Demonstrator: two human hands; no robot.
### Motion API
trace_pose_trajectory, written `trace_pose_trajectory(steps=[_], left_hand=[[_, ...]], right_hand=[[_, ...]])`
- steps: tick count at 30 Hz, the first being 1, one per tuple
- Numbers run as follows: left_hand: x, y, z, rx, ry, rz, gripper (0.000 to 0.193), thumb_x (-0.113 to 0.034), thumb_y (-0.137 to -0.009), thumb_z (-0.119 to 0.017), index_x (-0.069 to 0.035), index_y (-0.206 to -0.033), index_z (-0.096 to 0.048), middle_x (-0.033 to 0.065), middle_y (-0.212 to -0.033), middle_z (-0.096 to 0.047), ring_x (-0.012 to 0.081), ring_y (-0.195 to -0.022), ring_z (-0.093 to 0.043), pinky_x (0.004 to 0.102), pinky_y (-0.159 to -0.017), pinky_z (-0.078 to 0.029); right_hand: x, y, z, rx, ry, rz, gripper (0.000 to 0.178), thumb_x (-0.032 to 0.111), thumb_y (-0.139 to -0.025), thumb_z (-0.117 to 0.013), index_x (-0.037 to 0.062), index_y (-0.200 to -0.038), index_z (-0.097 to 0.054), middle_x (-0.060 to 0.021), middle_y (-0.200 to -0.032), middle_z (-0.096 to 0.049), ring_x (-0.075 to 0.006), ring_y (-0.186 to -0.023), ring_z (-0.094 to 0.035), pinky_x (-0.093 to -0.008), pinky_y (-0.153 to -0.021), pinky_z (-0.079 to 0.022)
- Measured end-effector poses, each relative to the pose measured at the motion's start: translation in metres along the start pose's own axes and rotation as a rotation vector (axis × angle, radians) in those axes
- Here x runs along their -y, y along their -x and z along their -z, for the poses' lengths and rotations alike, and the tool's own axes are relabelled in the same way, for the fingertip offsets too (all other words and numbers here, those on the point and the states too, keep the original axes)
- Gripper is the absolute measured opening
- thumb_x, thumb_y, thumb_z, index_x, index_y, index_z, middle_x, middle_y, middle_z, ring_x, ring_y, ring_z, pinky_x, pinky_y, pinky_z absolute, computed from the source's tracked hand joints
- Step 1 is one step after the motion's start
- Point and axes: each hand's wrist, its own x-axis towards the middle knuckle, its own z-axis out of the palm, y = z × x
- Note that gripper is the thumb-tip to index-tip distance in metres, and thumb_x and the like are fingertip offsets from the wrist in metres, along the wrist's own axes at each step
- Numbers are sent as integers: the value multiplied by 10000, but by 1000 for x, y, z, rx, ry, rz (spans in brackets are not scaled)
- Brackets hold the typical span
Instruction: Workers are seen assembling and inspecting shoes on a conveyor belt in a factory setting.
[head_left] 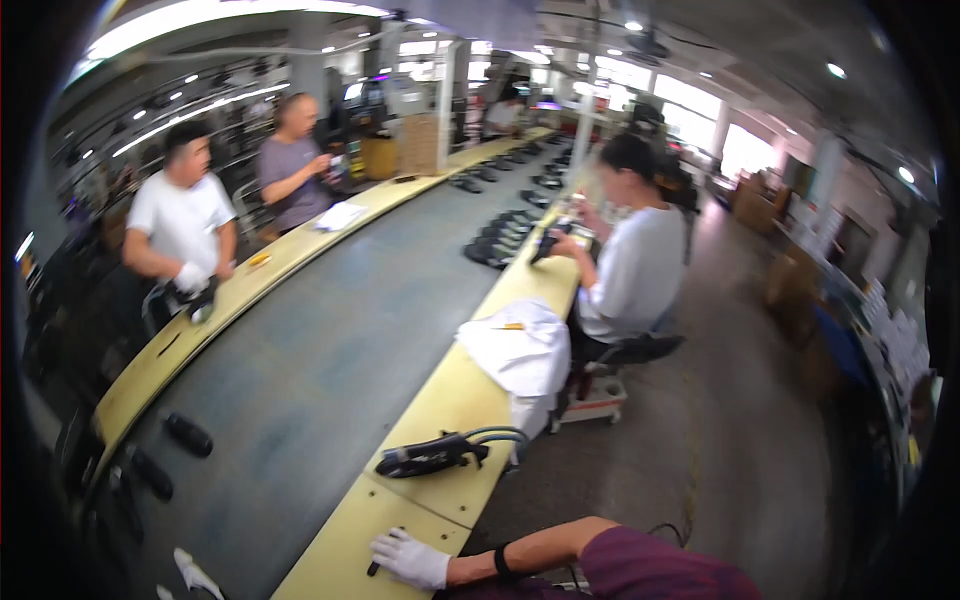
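My right hand (412,560), in a white glove with a black band at the wrist, rests on the yellow bench edge (425,514). Its fingers curl over a small dark stick-like thing (373,569), of which only an end shows plainly. Further along the bench, beyond that hand, lies a black handheld tool (430,456) with bluish hoses bending off its right end. My left hand does not show. At the bottom left a white, partly dark thing (197,575) is cut by the picture's rim, too blurred to name.
A grey conveyor belt (330,330) carries dark shoes (188,435) at near left and rows of shoes (500,238) further off. White cloth (520,345) drapes over the bench. A seated co-worker (635,250) handles a shoe at right; two people (180,220) stand across the belt.
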Motion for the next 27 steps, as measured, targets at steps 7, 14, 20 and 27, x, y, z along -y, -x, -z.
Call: trace_pose_trajectory(steps=[7, 14, 20, 27], left_hand=[[0, -13, -7, 80, 59, 95, 716, -245, -975, -572, 60, -1590, -366, 285, -1685, -335, 461, -1610, -249, 651, -1299, -167], [0, -4, 3, 144, 114, 157, 731, -205, -927, -617, 81, -1557, -381, 288, -1674, -331, 476, -1614, -210, 670, -1301, -131], [2, -6, -3, 142, 122, 138, 749, -175, -913, -643, 67, -1565, -366, 295, -1666, -332, 484, -1610, -203, 680, -1296, -131], [2, -11, -2, 166, 109, 136, 740, -208, -937, -657, 60, -1564, -369, 292, -1671, -322, 473, -1617, -192, 665, -1305, -111]], right_hand=[[3, 8, 30, -138, 51, 38, 530, 276, -892, -788, 48, -1340, -617, -164, -1442, -572, -371, -1406, -512, -583, -1187, -370], [16, 1, 38, -102, 51, 76, 537, 269, -877, -810, 40, -1323, -616, -174, -1443, -571, -372, -1409, -510, -578, -1175, -375], [10, 1, 32, -104, 68, 84, 567, 280, -865, -821, 34, -1334, -616, -191, -1448, -573, -389, -1416, -508, -591, -1186, -362], [9, -1, 24, -104, 96, 63, 591, 287, -871, -812, 23, -1363, -618, -207, -1455, -589, -404, -1423, -506, -622, -1206, -331]])
